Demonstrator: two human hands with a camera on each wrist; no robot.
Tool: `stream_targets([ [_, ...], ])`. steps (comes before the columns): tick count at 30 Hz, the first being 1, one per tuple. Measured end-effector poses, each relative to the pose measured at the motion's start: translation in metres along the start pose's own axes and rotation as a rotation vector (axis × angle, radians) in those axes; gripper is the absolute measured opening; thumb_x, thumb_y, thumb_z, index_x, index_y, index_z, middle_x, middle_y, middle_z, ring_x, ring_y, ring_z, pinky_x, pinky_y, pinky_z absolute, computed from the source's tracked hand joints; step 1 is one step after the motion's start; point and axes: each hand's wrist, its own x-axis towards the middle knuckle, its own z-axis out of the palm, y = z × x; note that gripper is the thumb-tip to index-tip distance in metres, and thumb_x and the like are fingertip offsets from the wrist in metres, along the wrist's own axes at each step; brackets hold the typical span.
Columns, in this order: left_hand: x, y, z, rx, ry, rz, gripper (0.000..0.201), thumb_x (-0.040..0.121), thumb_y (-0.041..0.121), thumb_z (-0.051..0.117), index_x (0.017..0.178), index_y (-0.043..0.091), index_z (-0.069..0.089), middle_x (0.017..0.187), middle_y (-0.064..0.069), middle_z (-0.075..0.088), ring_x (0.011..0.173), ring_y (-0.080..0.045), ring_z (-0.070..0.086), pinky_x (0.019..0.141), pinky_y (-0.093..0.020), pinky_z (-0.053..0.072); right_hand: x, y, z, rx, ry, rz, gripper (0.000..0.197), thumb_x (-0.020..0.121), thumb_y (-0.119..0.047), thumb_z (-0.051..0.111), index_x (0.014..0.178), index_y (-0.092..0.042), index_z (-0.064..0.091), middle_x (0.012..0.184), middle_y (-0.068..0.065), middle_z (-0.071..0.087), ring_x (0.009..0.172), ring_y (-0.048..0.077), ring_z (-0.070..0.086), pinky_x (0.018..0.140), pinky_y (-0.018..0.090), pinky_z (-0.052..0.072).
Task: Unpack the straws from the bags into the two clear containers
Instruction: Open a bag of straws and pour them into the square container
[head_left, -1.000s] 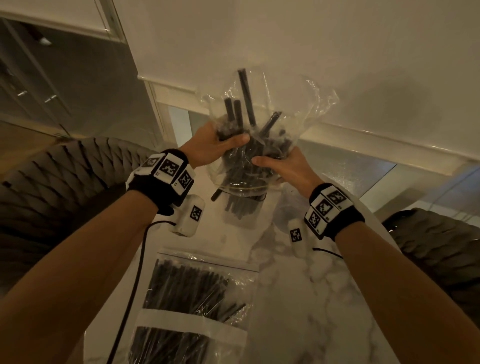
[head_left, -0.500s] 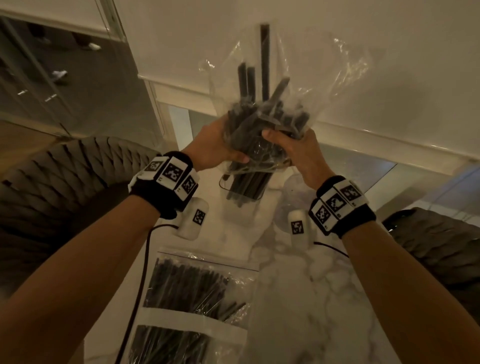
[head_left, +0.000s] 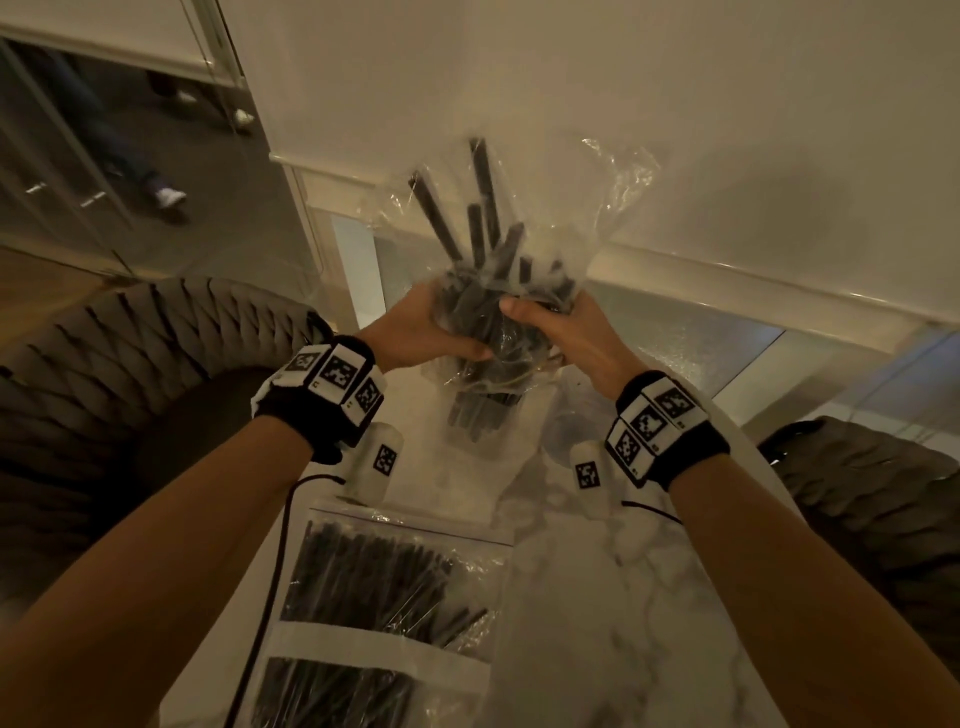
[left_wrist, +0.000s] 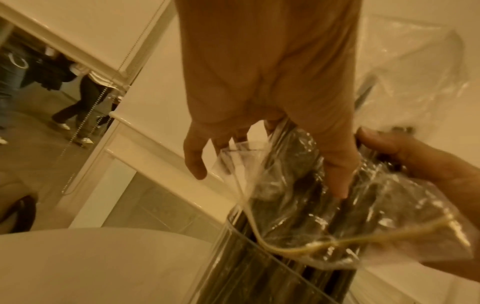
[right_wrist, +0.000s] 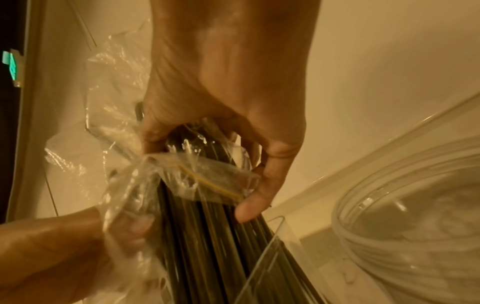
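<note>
Above the far clear container (head_left: 480, 415), both hands squeeze an upturned bag (head_left: 519, 249) of black straws (head_left: 478, 312): left hand (head_left: 415, 332) and right hand (head_left: 571, 338) curl round it (mouth down), straw ends inside the container.

Both forearms are bare, no sleeves at all. Each wrist has a chunky black band, left wristband (head_left: 319, 410) and right wristband (head_left: 670, 431), kinda like a knit cuff sitting just behind the hand. On the back of each band there's a row of three white square tiles with black pixel-style codes printed on them. Hanging under each wrist is a rounded white pod, left pod (head_left: 375, 460) and right pod (head_left: 589, 475), each with one more code square. A thin dark cable (head_left: 270, 582) trails back from the left pod along the forearm.
</note>
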Motion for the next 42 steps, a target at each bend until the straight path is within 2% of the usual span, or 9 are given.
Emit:
stream_targets([
  [3, -0.007, 0.010, -0.006, -0.034, 0.133, 0.020, 0.038, 0.078, 0.005, 0.071, 0.112, 0.018, 0.059, 0.103, 0.010, 0.065, 0.087, 0.013, 0.064, 0.077, -0.005, 0.049, 0.000, -0.004, -0.005, -0.057, 0.001, 0.001, 0.032, 0.077, -0.038, 0.073, 0.105, -0.025, 0.065, 0.096, -0.005, 0.073, 0.079, 0.009, 0.072, 0.064, 0.026, 0.057],
  [8, -0.009, 0.011, -0.012, 0.163, 0.288, 0.084, 0.038, 0.077, 0.029, 0.073, 0.113, 0.025, 0.064, 0.111, 0.005, 0.069, 0.102, -0.009, 0.063, 0.094, -0.029, 0.046, 0.004, -0.009, -0.008, -0.092, 0.042, -0.013, 0.041, 0.077, -0.040, 0.073, 0.112, -0.019, 0.066, 0.102, 0.001, 0.073, 0.087, 0.018, 0.072, 0.069, 0.035, 0.059],
  [15, -0.004, 0.014, -0.013, -0.001, 0.214, 0.057, 0.047, 0.076, 0.035, 0.070, 0.120, 0.020, 0.060, 0.116, 0.007, 0.066, 0.110, -0.007, 0.062, 0.096, -0.031, 0.047, 0.000, -0.016, -0.007, -0.257, -0.094, 0.142, 0.063, 0.080, -0.059, 0.061, 0.129, -0.020, 0.054, 0.113, 0.004, 0.064, 0.094, 0.026, 0.066, 0.065, 0.032, 0.058],
  [23, -0.002, 0.020, -0.015, 0.014, 0.254, 0.062, 0.029, 0.089, 0.032, 0.059, 0.115, 0.021, 0.063, 0.099, 0.011, 0.070, 0.092, 0.003, 0.067, 0.095, -0.030, 0.050, -0.010, -0.031, -0.020, -0.323, -0.193, 0.171, 0.057, 0.083, -0.054, 0.059, 0.129, -0.021, 0.053, 0.128, 0.006, 0.059, 0.105, 0.026, 0.059, 0.091, 0.043, 0.051],
  [27, -0.002, 0.033, -0.015, -0.184, 0.213, 0.136, 0.060, 0.084, 0.027, 0.066, 0.136, 0.025, 0.037, 0.112, -0.005, 0.069, 0.105, -0.010, 0.067, 0.092, -0.030, 0.051, -0.013, -0.046, -0.026, -0.295, -0.301, 0.130, 0.036, 0.091, -0.038, 0.057, 0.124, -0.024, 0.053, 0.106, -0.010, 0.060, 0.097, -0.004, 0.059, 0.070, 0.014, 0.046],
  [30, -0.002, 0.044, -0.016, -0.142, 0.236, 0.149, 0.047, 0.085, 0.019, 0.065, 0.130, 0.019, 0.049, 0.114, -0.004, 0.068, 0.100, -0.003, 0.067, 0.079, -0.014, 0.051, -0.011, -0.053, -0.030, -0.338, -0.355, 0.111, 0.028, 0.094, -0.030, 0.055, 0.121, -0.023, 0.055, 0.094, -0.015, 0.058, 0.072, -0.015, 0.055, 0.052, -0.001, 0.040],
  [36, 0.007, 0.048, -0.014, -0.050, 0.306, 0.144, 0.011, 0.084, 0.011, 0.066, 0.093, 0.008, 0.071, 0.089, -0.004, 0.071, 0.081, -0.007, 0.068, 0.077, -0.018, 0.053, -0.004, -0.049, -0.018, -0.170, -0.234, -0.018, 0.079, 0.073, -0.039, 0.076, 0.140, -0.017, 0.040, 0.137, 0.007, 0.054, 0.121, 0.021, 0.055, 0.101, 0.040, 0.045],
  [40, 0.011, 0.042, -0.009, 0.092, 0.278, 0.087, 0.020, 0.078, 0.026, 0.066, 0.090, 0.010, 0.068, 0.088, -0.011, 0.071, 0.083, -0.022, 0.069, 0.085, -0.040, 0.056, 0.003, -0.025, -0.006, -0.146, -0.045, -0.067, 0.031, 0.080, -0.023, 0.072, 0.107, -0.010, 0.065, 0.107, 0.005, 0.070, 0.104, 0.023, 0.065, 0.098, 0.045, 0.049],
  [42, 0.009, 0.043, -0.006, 0.028, 0.285, 0.108, 0.030, 0.081, 0.025, 0.068, 0.102, 0.003, 0.063, 0.093, -0.013, 0.070, 0.081, -0.016, 0.069, 0.078, -0.028, 0.057, 0.005, -0.020, -0.005, -0.167, 0.013, -0.069, 0.005, 0.084, -0.020, 0.070, 0.086, -0.018, 0.066, 0.090, -0.001, 0.070, 0.095, 0.022, 0.066, 0.092, 0.041, 0.051],
])
